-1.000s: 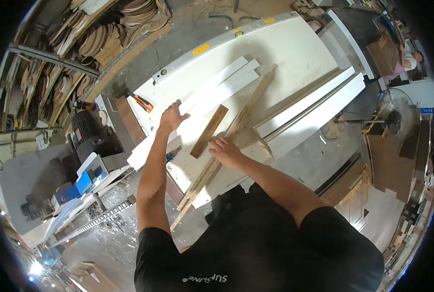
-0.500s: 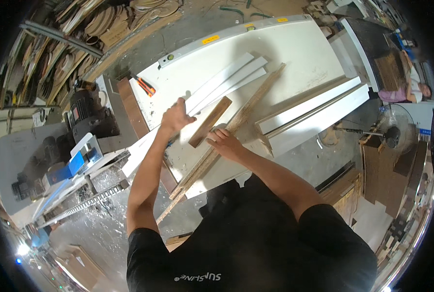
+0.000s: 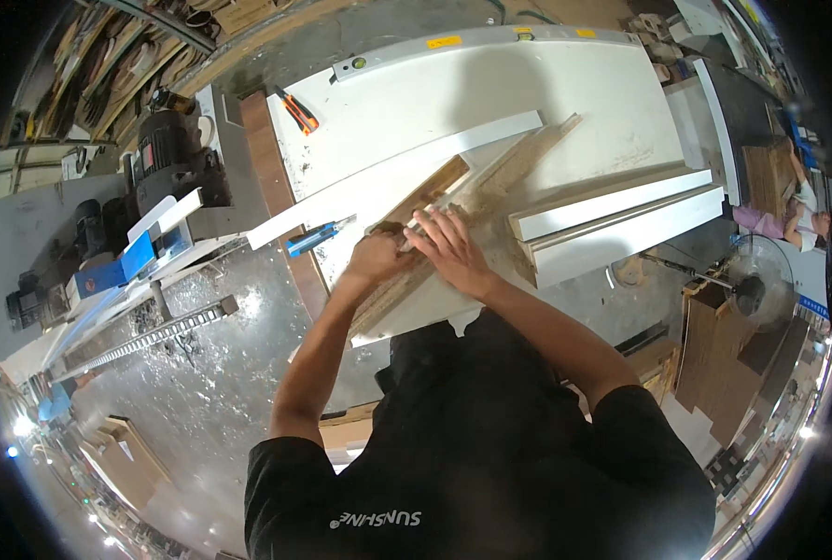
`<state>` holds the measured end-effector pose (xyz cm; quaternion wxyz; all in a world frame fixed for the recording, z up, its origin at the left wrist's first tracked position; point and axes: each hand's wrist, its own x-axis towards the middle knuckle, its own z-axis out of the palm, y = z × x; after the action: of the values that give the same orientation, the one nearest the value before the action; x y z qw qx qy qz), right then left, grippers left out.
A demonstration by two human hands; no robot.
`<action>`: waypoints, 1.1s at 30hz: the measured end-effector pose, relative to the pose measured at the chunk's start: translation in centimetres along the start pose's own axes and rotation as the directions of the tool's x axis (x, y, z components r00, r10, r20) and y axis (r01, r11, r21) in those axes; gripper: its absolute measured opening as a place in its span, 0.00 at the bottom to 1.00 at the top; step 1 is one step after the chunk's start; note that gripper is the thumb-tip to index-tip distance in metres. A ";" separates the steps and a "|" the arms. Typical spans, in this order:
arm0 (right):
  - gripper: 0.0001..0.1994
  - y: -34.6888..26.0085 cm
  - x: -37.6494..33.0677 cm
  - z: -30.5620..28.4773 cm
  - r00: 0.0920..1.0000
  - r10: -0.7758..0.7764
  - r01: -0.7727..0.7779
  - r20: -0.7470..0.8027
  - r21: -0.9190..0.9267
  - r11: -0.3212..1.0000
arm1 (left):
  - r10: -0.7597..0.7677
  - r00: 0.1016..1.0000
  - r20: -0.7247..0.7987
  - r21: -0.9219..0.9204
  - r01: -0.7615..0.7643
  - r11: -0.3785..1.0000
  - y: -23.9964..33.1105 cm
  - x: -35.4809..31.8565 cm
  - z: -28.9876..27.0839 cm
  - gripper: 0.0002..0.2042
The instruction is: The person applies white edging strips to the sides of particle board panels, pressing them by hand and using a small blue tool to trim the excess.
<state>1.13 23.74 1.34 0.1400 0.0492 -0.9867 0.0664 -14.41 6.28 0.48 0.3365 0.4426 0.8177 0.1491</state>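
Observation:
My left hand (image 3: 376, 259) is closed round the near end of a short brown wood block (image 3: 427, 194), its fingertips partly hidden. Right beside it, my right hand (image 3: 451, 250) lies with fingers stretched over the block's edge and a long raw particleboard strip (image 3: 518, 166). The particleboard strip slants from the table's near edge toward the far right, and my hands cover its middle. Just beyond the block runs a long white strip (image 3: 378, 182), which sticks out past the table's left edge. A blue utility knife (image 3: 311, 240) rests close to my left hand.
An orange-and-black utility knife (image 3: 298, 114) and a long spirit level (image 3: 481, 37) lie on the white table (image 3: 612, 103). White-faced boards (image 3: 621, 210) occupy its right side. A machine with a dark motor (image 3: 162, 145) stands left. Another person (image 3: 798, 210) is at far right.
My left hand has left the white strips and come right and nearer, onto the wood block. The fanned strips now appear as one. The blue knife has come into sight. The view has shifted.

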 end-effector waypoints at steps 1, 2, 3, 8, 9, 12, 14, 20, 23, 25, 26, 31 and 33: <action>0.32 0.2 0.3 0.0 0.992 0.031 -0.027 0.120 -0.036 0.999 | -0.001 1.000 -0.002 -0.001 0.001 1.000 0.5 -0.1 -0.2 0.27; 0.29 0.3 0.7 -0.1 0.989 0.050 -0.049 0.141 -0.009 0.999 | -0.001 0.999 -0.045 0.051 0.003 0.999 1.0 -0.4 -0.5 0.26; 0.29 0.6 1.1 0.1 0.989 0.047 -0.047 0.139 -0.010 0.999 | 0.002 0.996 -0.087 0.103 0.007 0.995 1.3 -0.6 -1.0 0.26; 0.20 2.6 0.0 2.3 0.989 -0.005 -0.007 0.149 0.080 0.997 | -0.059 0.885 -0.462 0.191 0.164 0.968 -1.3 2.7 -3.7 0.32; 0.20 2.6 0.0 2.2 0.989 0.004 -0.014 0.148 0.071 0.997 | -0.053 0.854 -0.517 0.241 0.205 0.949 -2.7 3.4 -3.8 0.34; 0.19 1.7 0.7 1.7 0.988 -0.024 0.010 0.152 0.096 0.995 | -0.063 0.899 -0.434 0.330 0.224 0.917 -6.0 4.5 -4.9 0.35; 0.19 1.8 0.2 2.0 0.991 -0.008 -0.001 0.135 0.072 0.997 | -0.105 0.921 -0.376 0.306 0.230 0.924 -5.5 5.8 -5.9 0.34; 0.19 2.0 0.3 2.2 0.993 0.035 -0.053 0.112 0.162 0.985 | -0.119 0.952 -0.282 0.293 0.203 0.934 -5.0 5.9 -6.5 0.30; 0.21 1.5 0.0 1.7 0.991 0.051 -0.064 0.122 0.104 0.993 | -0.112 0.938 -0.329 0.245 0.199 0.949 -4.5 5.6 -6.7 0.27; 0.22 1.4 0.4 1.0 0.988 0.060 -0.074 0.143 0.095 0.993 | -0.048 0.937 -0.346 0.193 0.121 0.974 -3.4 3.8 -6.4 0.22; 0.23 0.9 0.5 0.6 0.985 0.058 -0.073 0.160 0.088 0.993 | -0.041 0.933 -0.357 0.184 0.113 0.976 -2.9 2.6 -5.9 0.21; 0.28 -0.6 0.1 -0.7 0.991 0.045 -0.070 0.127 0.194 0.978 | -0.257 0.948 -0.190 0.010 0.264 0.965 -0.9 -2.8 -1.6 0.19; 0.30 -0.9 0.2 -0.4 0.992 0.040 -0.065 0.120 0.214 0.975 | -0.192 0.948 -0.253 0.029 0.205 0.978 -2.1 -4.7 1.7 0.18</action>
<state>1.20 22.90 1.88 0.0748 0.0418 -0.9809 0.1747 -12.79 1.11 0.06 0.2324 0.3449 0.8975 0.1464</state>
